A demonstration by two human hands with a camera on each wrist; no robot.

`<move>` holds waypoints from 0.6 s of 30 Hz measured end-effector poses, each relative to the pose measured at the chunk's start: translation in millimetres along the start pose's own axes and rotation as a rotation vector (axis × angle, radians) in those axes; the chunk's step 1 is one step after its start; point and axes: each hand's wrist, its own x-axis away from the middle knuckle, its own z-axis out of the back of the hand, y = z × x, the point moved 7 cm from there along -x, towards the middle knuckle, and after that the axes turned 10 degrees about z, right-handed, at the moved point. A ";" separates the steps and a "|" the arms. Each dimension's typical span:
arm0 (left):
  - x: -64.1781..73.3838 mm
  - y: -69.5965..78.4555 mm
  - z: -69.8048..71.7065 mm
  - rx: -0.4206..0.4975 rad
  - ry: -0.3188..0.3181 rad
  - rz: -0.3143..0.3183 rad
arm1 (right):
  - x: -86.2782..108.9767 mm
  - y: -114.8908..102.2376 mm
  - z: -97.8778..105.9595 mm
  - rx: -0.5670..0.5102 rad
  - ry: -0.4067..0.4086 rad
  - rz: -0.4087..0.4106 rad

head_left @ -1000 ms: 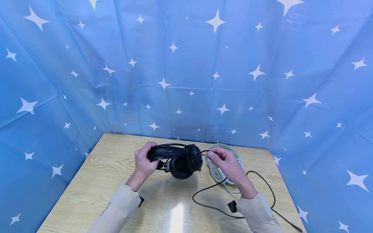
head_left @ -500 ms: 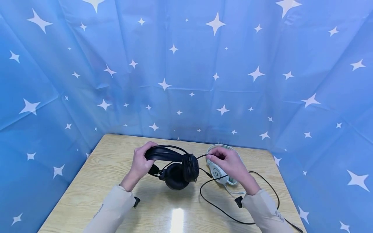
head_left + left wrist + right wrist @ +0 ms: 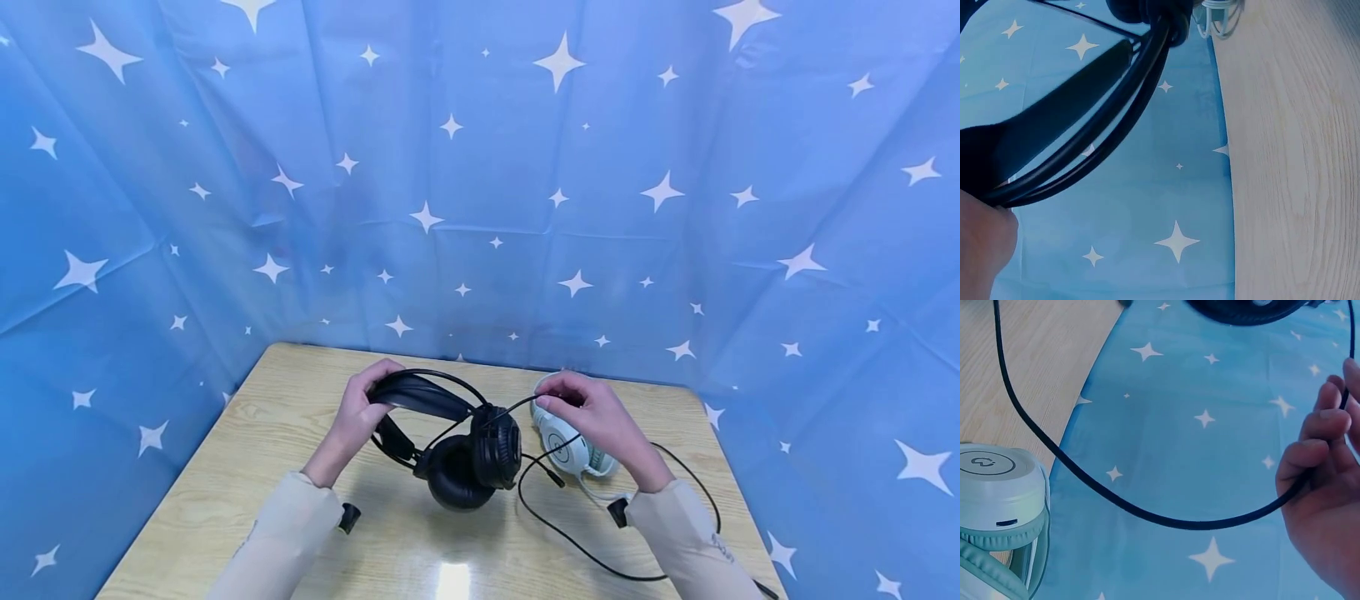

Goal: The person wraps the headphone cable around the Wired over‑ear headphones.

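My left hand grips the padded headband of a black headset, holding it raised with the ear cups hanging to the right. A short microphone boom sticks out beside the near ear cup. With curled fingers, my right hand holds the headset's black cable close to the ear cup. The cable loops down from that hand and trails right over the table. In the left wrist view the headband crosses the upper left, and only part of the hand shows.
Mint-and-white headphones lie at the back right of the wooden table, partly behind my right hand. Their pale cord curls nearby. A blue star-patterned curtain closes off the back and both sides.
The black headset has tilted, its ear cups swinging down towards me, and the microphone boom has come into view. My right hand stays nearly in place, still holding the cable.
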 end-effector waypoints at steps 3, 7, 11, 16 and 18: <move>-0.1 -1.1 1.7 0.030 -0.026 0.047 | -1.2 1.5 0.3 -0.004 -0.005 -0.003; 0.5 -3.6 1.1 0.058 -0.059 0.085 | -2.5 0.9 0.1 -0.007 -0.010 0.024; 0.7 -4.4 -0.7 0.097 -0.085 0.085 | -4.9 1.3 -2.4 -0.018 -0.014 0.038; -0.9 -4.6 -4.9 0.223 -0.120 0.071 | -9.4 2.4 -6.8 -0.026 -0.027 0.040; -1.5 -5.0 -7.5 0.292 -0.139 0.068 | -11.3 3.3 -8.8 -0.029 -0.033 0.037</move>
